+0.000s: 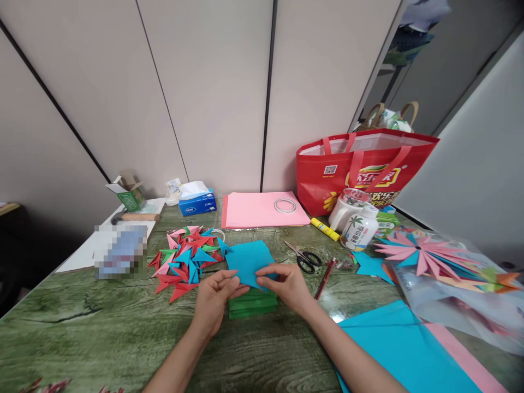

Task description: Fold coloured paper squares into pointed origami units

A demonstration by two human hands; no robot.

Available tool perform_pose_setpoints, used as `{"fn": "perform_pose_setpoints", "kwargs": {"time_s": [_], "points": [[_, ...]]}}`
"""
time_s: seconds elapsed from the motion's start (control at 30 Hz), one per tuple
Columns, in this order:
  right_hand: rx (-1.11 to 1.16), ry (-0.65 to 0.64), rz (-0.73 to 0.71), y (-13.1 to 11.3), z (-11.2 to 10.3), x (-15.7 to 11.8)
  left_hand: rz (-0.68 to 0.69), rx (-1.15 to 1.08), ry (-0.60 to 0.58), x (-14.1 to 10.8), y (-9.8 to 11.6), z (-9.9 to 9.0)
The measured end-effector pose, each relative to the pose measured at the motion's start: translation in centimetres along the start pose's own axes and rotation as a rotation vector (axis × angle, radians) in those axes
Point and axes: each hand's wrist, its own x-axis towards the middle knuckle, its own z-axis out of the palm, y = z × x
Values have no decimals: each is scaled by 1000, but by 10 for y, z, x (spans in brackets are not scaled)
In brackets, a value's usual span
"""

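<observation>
A small blue paper sheet (246, 272) is pinched at its two sides between my hands, at the middle of the table. My left hand (216, 297) grips its left edge between thumb and fingers. On the other side, my right hand (285, 284) has thumb and forefinger closed on the right edge. Just beyond lies more blue paper (254, 250), and I cannot tell where it ends and the held sheet begins. Under the hands sits a stack of green paper (252, 307). To the left is a heap of folded paper pieces (188, 256) in red, pink, blue and green.
Black scissors (306, 258), a red pen (326, 278) and a yellow glue stick (325, 229) lie to the right. Behind are pink sheets (254, 210), a tissue box (197, 204) and a red bag (319, 180). Large blue sheets (393, 341) cover the front right.
</observation>
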Motion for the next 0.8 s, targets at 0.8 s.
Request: {"fn": "perform_pose_setpoints", "kwargs": {"time_s": [0.8], "points": [[-147,-111,-82,0,-2,-2,-116,261,-200,1,5,-3]]}}
